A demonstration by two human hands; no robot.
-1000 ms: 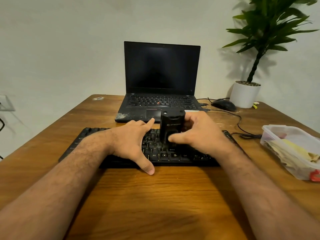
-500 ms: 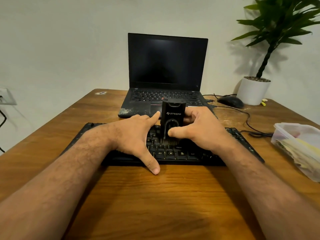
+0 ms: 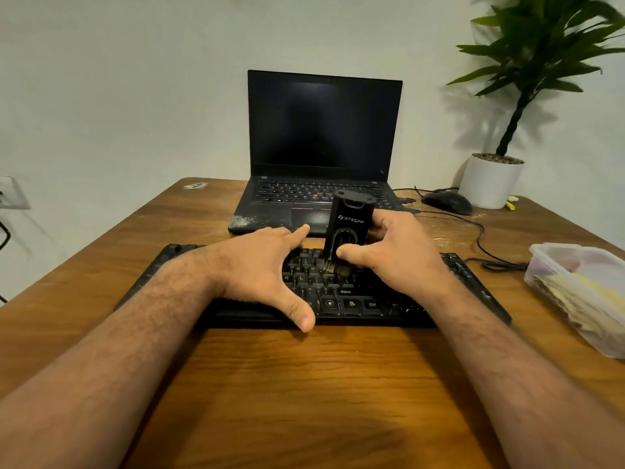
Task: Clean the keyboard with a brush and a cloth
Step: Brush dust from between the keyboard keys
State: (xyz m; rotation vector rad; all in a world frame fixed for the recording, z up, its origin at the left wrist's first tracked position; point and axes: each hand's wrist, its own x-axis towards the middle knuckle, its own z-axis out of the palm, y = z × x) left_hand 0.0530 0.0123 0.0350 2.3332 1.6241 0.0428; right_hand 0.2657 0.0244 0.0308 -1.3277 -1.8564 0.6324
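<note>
Fingers and thumb of the right hand (image 3: 392, 255) clasp the black brush (image 3: 348, 228) upright, its bristles touching the middle keys of the black keyboard (image 3: 372, 302) on the wooden desk (image 3: 304, 384). Spread flat with straight fingers, the left hand (image 3: 267, 265) presses the keyboard's left half, thumb at its near edge. For good brushing, I judge short light strokes along the key rows best, with that steadying press kept firm.
</note>
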